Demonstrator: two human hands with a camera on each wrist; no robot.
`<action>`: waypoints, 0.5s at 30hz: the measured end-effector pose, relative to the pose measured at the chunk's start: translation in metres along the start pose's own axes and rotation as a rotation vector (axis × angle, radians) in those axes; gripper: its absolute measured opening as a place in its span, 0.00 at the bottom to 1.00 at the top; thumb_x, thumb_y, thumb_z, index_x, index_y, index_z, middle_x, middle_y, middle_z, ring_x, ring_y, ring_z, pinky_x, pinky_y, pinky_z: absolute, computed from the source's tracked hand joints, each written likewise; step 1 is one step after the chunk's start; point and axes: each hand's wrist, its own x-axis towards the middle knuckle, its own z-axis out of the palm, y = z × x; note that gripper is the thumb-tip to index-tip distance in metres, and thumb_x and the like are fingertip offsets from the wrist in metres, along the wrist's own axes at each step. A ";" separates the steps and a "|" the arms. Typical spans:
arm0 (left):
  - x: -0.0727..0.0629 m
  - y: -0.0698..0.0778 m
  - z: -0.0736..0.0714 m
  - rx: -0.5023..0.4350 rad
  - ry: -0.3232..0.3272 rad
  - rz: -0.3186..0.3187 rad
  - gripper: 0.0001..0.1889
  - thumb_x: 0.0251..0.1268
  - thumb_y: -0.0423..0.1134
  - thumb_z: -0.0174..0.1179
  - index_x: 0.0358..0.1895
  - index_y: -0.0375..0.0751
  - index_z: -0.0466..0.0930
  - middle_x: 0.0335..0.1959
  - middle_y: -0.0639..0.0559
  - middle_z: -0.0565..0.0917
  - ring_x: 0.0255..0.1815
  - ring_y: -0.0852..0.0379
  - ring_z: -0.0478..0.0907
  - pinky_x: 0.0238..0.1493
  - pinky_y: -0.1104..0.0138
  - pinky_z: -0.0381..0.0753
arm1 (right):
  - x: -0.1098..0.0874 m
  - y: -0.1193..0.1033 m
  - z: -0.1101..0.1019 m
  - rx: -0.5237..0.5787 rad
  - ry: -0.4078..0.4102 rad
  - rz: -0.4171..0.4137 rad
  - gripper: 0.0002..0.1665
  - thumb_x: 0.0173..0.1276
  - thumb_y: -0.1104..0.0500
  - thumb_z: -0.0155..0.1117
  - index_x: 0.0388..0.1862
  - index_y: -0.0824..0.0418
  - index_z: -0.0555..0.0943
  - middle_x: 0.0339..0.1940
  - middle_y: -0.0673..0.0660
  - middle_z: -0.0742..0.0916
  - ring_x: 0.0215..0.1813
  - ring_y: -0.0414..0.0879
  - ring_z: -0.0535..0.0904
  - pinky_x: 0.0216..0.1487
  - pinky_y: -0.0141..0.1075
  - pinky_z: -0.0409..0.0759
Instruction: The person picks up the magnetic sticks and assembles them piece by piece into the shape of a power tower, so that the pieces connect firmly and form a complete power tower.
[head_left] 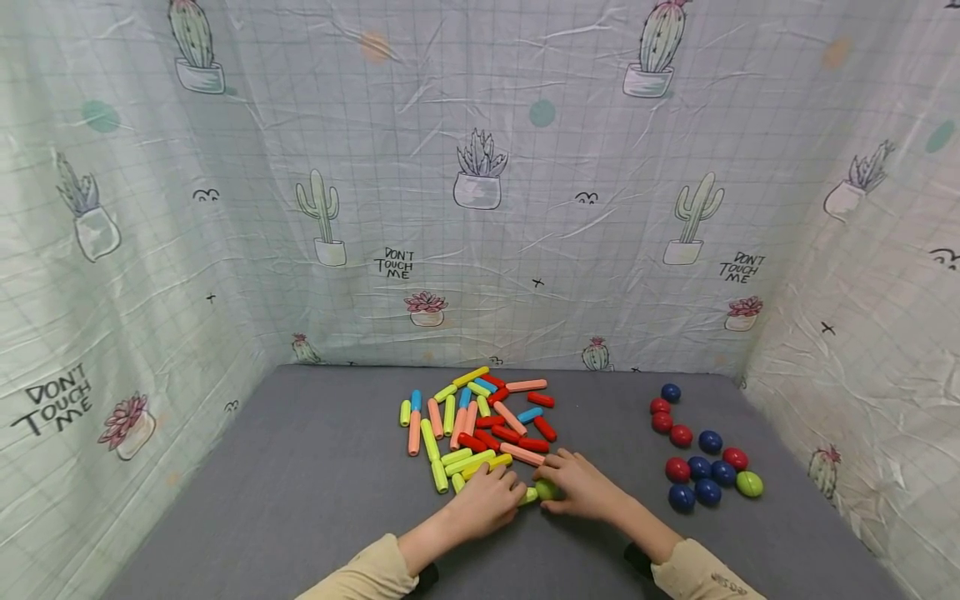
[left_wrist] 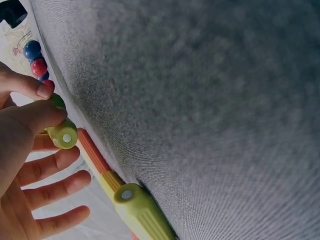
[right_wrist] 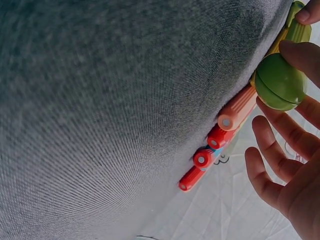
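Fingers narrow on both sides: L hand [head_left: 483, 502] pinches a lime rod [left_wrist: 65, 129] btw. thumb + index, its other fingers spread; R hand [head_left: 577, 487] grips a green ball [right_wrist: 280, 82] w/ thumb + fingertips. Rod + ball are nr. the front edge of the grey surface [head_left: 300, 500], approx. mid-width; they seem to meet, but fingers hide the exact contact. Step in hand looks like joining the two, prob. by magnet, given the silvery disc [left_wrist: 66, 137] on the rod's end. Next move prob. calls for lining up end w/ ball, then a light push. Just past L hand: more lime rods [head_left: 470, 463]; then red rods [head_left: 534, 445], salmon rods [head_left: 510, 418] + blue rod [head_left: 530, 415], pile reaching twd. back edge. Blue balls [head_left: 711, 442], red balls [head_left: 677, 470] + one lime ball [head_left: 749, 484] lie nr. right edge. Beyond back edge: cactus-print curtain [head_left: 540, 233].
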 end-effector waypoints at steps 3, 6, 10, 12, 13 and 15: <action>-0.001 0.000 0.000 -0.006 -0.002 0.000 0.10 0.56 0.51 0.57 0.38 0.53 0.76 0.32 0.58 0.78 0.34 0.60 0.73 0.34 0.67 0.73 | 0.000 0.000 0.001 -0.001 -0.001 -0.001 0.21 0.51 0.46 0.67 0.43 0.53 0.80 0.37 0.46 0.79 0.38 0.39 0.69 0.34 0.32 0.67; -0.001 0.000 0.000 -0.013 -0.009 0.005 0.09 0.56 0.50 0.57 0.38 0.53 0.76 0.33 0.58 0.78 0.35 0.60 0.73 0.35 0.66 0.73 | -0.001 0.000 0.003 0.006 -0.002 -0.001 0.21 0.51 0.46 0.67 0.43 0.52 0.80 0.36 0.46 0.79 0.38 0.38 0.69 0.34 0.31 0.66; -0.001 0.000 0.001 -0.025 -0.023 0.014 0.09 0.57 0.50 0.56 0.39 0.53 0.76 0.34 0.58 0.79 0.36 0.60 0.74 0.36 0.66 0.74 | -0.001 0.001 0.004 0.006 -0.005 0.008 0.20 0.50 0.46 0.67 0.43 0.52 0.80 0.35 0.45 0.78 0.37 0.38 0.68 0.33 0.30 0.65; -0.001 0.001 0.002 -0.030 -0.034 0.017 0.10 0.57 0.50 0.56 0.39 0.53 0.76 0.34 0.58 0.79 0.37 0.60 0.74 0.37 0.66 0.74 | -0.002 0.002 0.005 0.003 -0.004 0.010 0.21 0.50 0.46 0.67 0.43 0.51 0.80 0.35 0.45 0.78 0.37 0.38 0.68 0.33 0.30 0.64; -0.001 0.001 0.002 -0.029 -0.039 0.018 0.10 0.57 0.50 0.56 0.39 0.53 0.76 0.34 0.58 0.79 0.37 0.60 0.74 0.37 0.66 0.74 | -0.002 0.002 0.006 0.003 -0.003 0.011 0.21 0.50 0.46 0.67 0.43 0.51 0.80 0.35 0.45 0.78 0.37 0.38 0.68 0.33 0.30 0.64; -0.002 0.002 0.002 -0.032 -0.047 0.018 0.10 0.57 0.50 0.57 0.39 0.53 0.76 0.35 0.58 0.79 0.37 0.61 0.74 0.37 0.67 0.74 | -0.002 0.002 0.006 0.001 -0.004 0.011 0.21 0.50 0.46 0.67 0.43 0.51 0.79 0.35 0.45 0.78 0.37 0.38 0.68 0.33 0.30 0.64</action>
